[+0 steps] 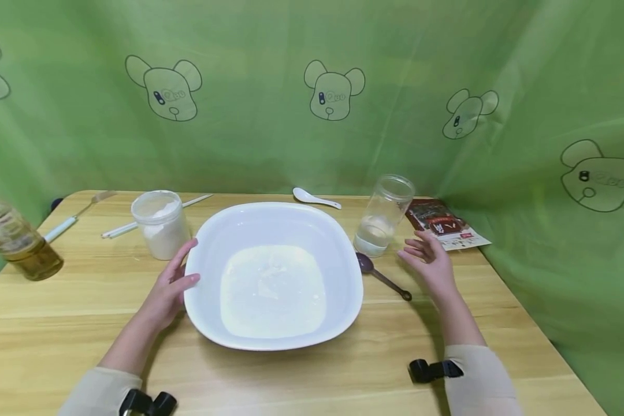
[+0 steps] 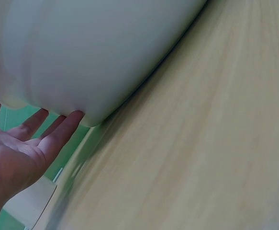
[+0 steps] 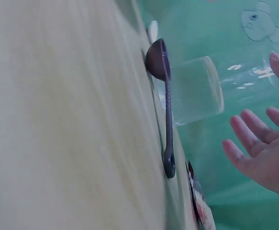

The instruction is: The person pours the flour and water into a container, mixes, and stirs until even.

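A large white basin stands in the middle of the wooden table. My left hand holds it at its left side, the thumb over the rim and the fingers against the outer wall; in the left wrist view the fingertips touch that wall. A whitish patch shows on the basin's pale bottom; what it is, I cannot tell. My right hand hovers with loosely bent fingers, holding nothing, just right of a clear jar part filled with clear liquid. A dark brown spoon lies in front of that jar.
Left of the basin are a jar of white powder, white sticks, a light-blue-handled tool and a bottle of amber liquid. A white spoon lies behind. A dark red packet lies at right, near the green curtain.
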Action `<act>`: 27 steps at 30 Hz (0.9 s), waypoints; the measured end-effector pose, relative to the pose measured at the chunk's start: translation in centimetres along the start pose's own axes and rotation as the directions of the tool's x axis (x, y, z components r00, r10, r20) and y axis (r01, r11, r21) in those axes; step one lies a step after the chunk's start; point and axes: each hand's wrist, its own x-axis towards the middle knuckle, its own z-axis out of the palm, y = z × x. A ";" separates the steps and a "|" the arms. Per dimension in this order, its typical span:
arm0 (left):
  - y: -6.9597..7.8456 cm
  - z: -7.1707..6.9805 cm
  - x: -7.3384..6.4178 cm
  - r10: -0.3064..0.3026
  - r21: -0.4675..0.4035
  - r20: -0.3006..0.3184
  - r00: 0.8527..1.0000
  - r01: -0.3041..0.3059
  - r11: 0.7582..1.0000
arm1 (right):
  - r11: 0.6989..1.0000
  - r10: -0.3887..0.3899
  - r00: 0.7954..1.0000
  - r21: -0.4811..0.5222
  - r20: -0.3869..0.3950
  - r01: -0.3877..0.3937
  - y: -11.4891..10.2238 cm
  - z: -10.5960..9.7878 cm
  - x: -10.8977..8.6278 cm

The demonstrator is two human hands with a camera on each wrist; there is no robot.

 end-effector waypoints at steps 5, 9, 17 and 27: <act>-0.1 -0.1 0.1 -0.016 0.009 -0.003 1.000 0.016 1.000 | 0.995 0.101 0.994 0.033 -0.041 -0.099 -3.8 0.9 -2.6; -0.2 -0.1 0.2 -0.022 0.010 0.001 1.000 0.022 1.000 | 0.980 0.194 0.980 0.051 -0.033 -0.193 -4.3 1.1 -3.6; -0.1 0.0 -0.1 -0.034 0.009 -0.009 0.999 0.034 0.999 | 0.972 0.225 0.968 -0.099 0.108 -0.215 -2.2 0.9 -4.5; -0.1 -0.1 0.1 -0.035 0.025 -0.010 0.999 0.035 0.999 | 0.938 0.217 0.963 -0.309 0.160 -0.160 -1.3 1.1 -4.6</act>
